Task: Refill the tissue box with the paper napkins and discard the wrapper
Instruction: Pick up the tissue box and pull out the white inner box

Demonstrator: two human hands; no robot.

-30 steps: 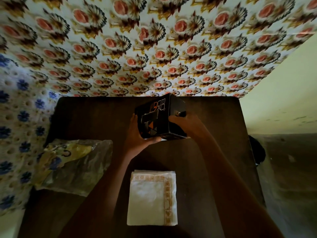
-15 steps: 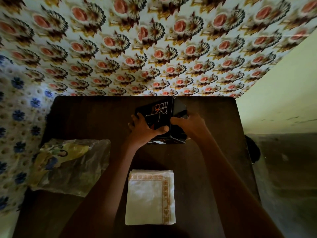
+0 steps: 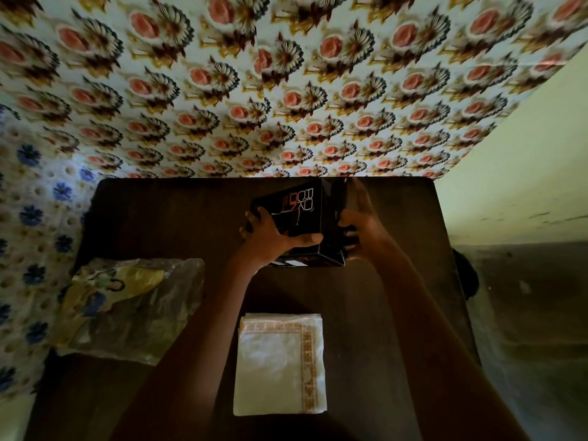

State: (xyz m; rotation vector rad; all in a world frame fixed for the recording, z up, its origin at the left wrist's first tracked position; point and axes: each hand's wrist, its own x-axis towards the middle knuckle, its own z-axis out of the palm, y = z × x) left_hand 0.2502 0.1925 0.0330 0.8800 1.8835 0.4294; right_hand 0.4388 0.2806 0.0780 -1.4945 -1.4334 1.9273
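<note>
A black tissue box (image 3: pixel 302 218) with white and orange lettering sits just above the centre of the frame, at the far part of the dark wooden surface (image 3: pixel 165 218), tipped so one printed face looks up at the camera. The left hand (image 3: pixel 270 237) wraps the box's left and near side, thumb laid across the lettered face, its grip clenched on the box. The right hand (image 3: pixel 359 224) presses against the box's right side, fingers partly tucked behind the edge, its grip also grasping the box. Below centre, between the two forearms, a folded stack of white paper napkins (image 3: pixel 280 364) with an orange patterned border lies flat on the surface, well apart from the box. At the left of the frame, the crumpled clear plastic wrapper (image 3: pixel 127 307) with yellow and blue print rests near the surface's left edge. Floral patterned wallpaper (image 3: pixel 286 74) fills the upper frame.
</note>
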